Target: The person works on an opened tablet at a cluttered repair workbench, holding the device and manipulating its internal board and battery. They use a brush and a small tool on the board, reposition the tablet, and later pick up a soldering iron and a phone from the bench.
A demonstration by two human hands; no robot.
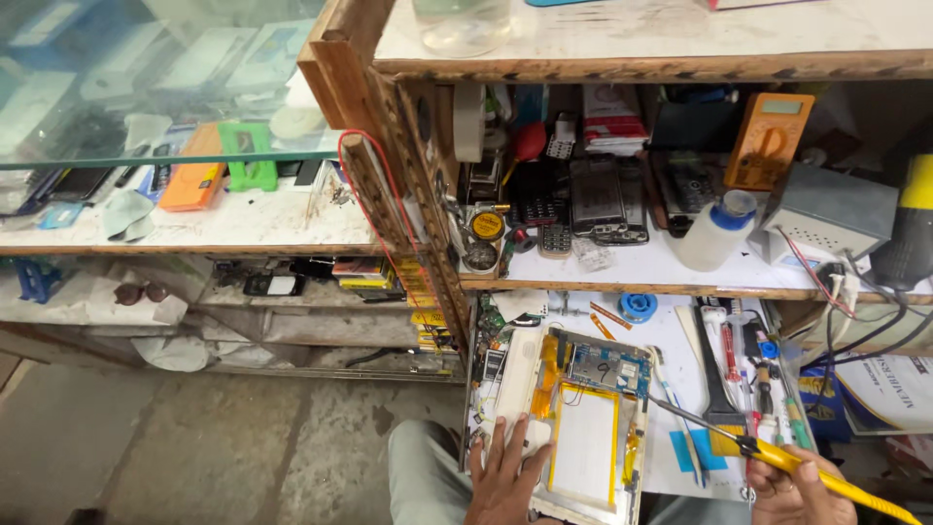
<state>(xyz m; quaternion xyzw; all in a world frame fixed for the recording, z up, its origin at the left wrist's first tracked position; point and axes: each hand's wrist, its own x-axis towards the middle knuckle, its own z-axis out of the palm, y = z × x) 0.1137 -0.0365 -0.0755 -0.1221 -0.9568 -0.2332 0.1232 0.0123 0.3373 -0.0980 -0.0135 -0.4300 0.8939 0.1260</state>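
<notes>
Cluttered repair bench (pixel 680 267). I see left hand (pixel 505 476) spread flat, pinning opened tablet (pixel 583 428) steady; right hand (pixel 792 491) clenched round yellow-handled tool (pixel 777 455), tip angled onto circuit board (pixel 607 367).

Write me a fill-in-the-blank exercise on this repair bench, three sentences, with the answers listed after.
1. The right hand holds a screwdriver with a ____ handle.
2. The left hand rests flat on the opened tablet, whose large white battery lies ____ the blue circuit board in the picture.
3. The orange multimeter leans on the shelf ____ the tablet.

Missing words: yellow; below; above
</notes>
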